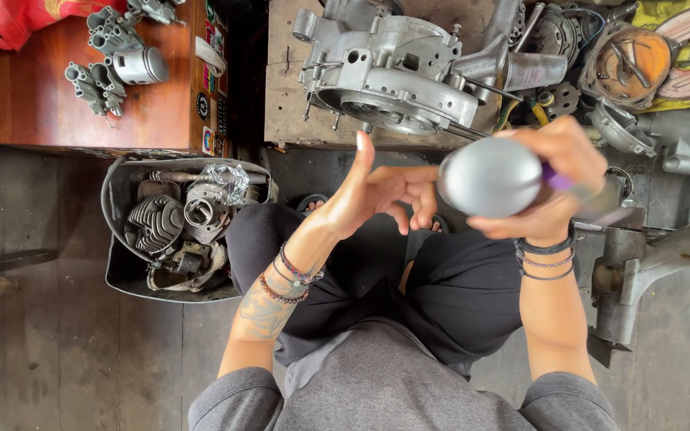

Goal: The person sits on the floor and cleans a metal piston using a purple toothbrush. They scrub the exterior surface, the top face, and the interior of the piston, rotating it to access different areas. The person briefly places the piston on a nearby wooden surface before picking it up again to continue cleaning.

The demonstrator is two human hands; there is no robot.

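Grey can (pixel 490 176) in right hand (pixel 557 172) points its base upward at the camera.

Grey metallic spray can (pixel 490 177) with a purple band, seen bottom-on, rounded base facing the camera, tilting away toward the engine casing (pixel 393 76). It is hovering just below that casing on the workbench, above the person's lap, slightly blurred.

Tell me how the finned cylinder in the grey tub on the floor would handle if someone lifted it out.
The finned cylinder looks like cast metal, so probably heavy for its size and stiff. Its thin fins might chip if knocked. It lies wedged among other engine parts in the grey tub, so it would likely snag rather than roll free.
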